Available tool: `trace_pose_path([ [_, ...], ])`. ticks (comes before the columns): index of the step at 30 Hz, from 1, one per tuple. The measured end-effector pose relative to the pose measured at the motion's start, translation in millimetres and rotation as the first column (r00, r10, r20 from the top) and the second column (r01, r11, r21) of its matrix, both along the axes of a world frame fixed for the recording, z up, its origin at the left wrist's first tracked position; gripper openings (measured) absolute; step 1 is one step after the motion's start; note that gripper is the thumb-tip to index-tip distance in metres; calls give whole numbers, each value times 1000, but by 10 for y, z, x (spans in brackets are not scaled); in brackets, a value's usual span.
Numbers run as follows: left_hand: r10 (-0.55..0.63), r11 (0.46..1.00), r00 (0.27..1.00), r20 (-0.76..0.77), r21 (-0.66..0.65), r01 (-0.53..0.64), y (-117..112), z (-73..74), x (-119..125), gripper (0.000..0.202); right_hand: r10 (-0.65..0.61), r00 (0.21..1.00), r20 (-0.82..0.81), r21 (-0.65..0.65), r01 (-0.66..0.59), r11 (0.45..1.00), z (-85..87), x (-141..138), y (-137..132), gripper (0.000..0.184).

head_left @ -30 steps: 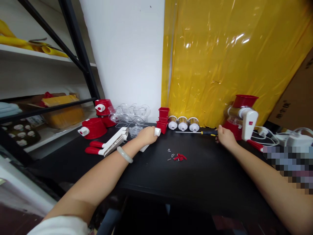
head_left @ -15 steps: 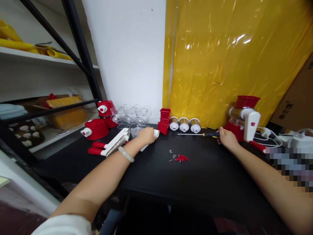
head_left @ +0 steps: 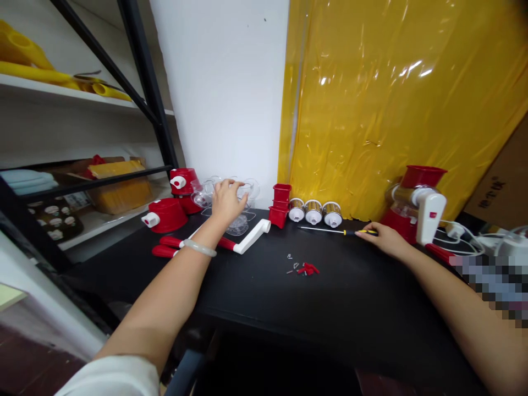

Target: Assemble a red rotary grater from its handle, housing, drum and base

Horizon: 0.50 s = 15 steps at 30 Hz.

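My left hand (head_left: 228,202), a pale bangle on its wrist, is over a group of clear plastic parts (head_left: 249,190) at the back left. Its fingers are curved and apart, with nothing visible in them. A white crank handle with a red grip (head_left: 251,237) lies just right of that wrist. My right hand (head_left: 383,239) has its fingers closed at the black-and-yellow handle of a screwdriver (head_left: 324,229), whose long shaft points left along the table. Small red pieces (head_left: 308,269) and small metal pieces (head_left: 290,256) lie between the two hands.
Red bases with white knobs (head_left: 167,215) and other red grips (head_left: 164,251) stand left. Red hoppers (head_left: 279,206) and three metal drums (head_left: 313,212) line the back. An assembled red-and-white rotary grater (head_left: 421,203) stands right, beside white cables (head_left: 462,239). A black-framed shelf (head_left: 150,82) rises left.
My left hand has let go of the white crank handle and moved back and left to the clear parts, its fingers opening. My right hand has shifted slightly left along the screwdriver handle.
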<state>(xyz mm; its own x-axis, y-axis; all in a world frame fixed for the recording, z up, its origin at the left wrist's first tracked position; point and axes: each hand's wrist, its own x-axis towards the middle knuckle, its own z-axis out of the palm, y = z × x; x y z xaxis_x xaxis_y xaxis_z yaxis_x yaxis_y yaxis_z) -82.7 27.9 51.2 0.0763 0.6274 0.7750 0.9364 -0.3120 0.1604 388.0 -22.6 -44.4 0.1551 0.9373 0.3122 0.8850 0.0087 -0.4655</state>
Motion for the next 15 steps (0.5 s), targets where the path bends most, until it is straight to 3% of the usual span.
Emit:
trace_pose_path([
  [2, 30, 998, 999, 16, 49, -30, 74, -27, -106, 43, 13, 999, 40, -9, -13, 1000, -8, 2, -2, 45],
  [5, 15, 1000, 1000, 19, 10, -15, 161, -87, -190, 41, 33, 996, 82, -28, -31, 999, -15, 6, -4, 44],
  [15, -33, 999, 999, -32, -31, 32, 228, -122, -175, 27, 56, 990, 128, -9, -55, 998, -12, -11, -6, 42],
])
